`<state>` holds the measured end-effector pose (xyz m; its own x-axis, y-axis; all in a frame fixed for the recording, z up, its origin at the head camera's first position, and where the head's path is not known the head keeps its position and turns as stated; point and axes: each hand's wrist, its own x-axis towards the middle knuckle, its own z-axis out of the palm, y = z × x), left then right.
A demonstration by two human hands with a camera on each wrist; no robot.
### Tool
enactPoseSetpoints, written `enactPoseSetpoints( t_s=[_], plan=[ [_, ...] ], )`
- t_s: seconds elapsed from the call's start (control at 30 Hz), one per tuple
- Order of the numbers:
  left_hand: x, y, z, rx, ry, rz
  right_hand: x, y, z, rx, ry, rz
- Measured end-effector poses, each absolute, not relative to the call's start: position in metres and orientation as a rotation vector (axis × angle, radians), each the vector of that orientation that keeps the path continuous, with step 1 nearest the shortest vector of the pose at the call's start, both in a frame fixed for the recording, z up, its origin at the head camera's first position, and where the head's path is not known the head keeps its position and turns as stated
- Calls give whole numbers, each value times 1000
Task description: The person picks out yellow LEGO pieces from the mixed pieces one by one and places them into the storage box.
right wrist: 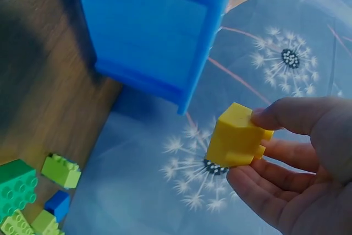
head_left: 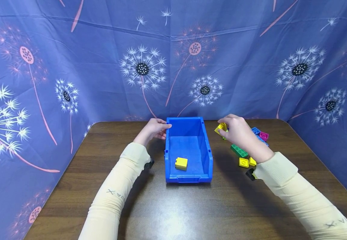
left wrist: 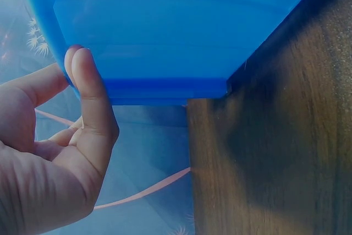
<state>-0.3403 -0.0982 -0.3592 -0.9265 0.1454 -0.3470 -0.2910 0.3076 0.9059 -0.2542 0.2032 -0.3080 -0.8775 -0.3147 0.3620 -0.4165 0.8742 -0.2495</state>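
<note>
A blue plastic bin (head_left: 185, 146) stands in the middle of the wooden table, its low front toward me. One yellow toy brick (head_left: 181, 163) lies inside, close to that front. My left hand (head_left: 153, 129) grips the bin's left wall near the back corner, thumb at the rim; in the left wrist view its fingers (left wrist: 91, 75) press the outside wall. To the right of the bin, my right hand (head_left: 239, 131) pinches a yellow building brick with a slanted face (right wrist: 234, 136) between thumb and fingertips, studs toward the palm.
Right of the bin lie loose bricks: a green one (head_left: 239, 151), a yellow one (head_left: 243, 162), a magenta one (head_left: 264, 135) and several blue and lime ones, partly hidden by my right arm. A blue dandelion-print cloth (head_left: 170, 93) hangs behind the table.
</note>
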Motion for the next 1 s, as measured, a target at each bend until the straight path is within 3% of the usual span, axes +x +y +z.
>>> enactPoseSetpoints(
  t_s=[1.0],
  plan=[
    [-343,-97,-359,-140,2202,1650,-212,150,-299,768,-2637,541]
  ],
)
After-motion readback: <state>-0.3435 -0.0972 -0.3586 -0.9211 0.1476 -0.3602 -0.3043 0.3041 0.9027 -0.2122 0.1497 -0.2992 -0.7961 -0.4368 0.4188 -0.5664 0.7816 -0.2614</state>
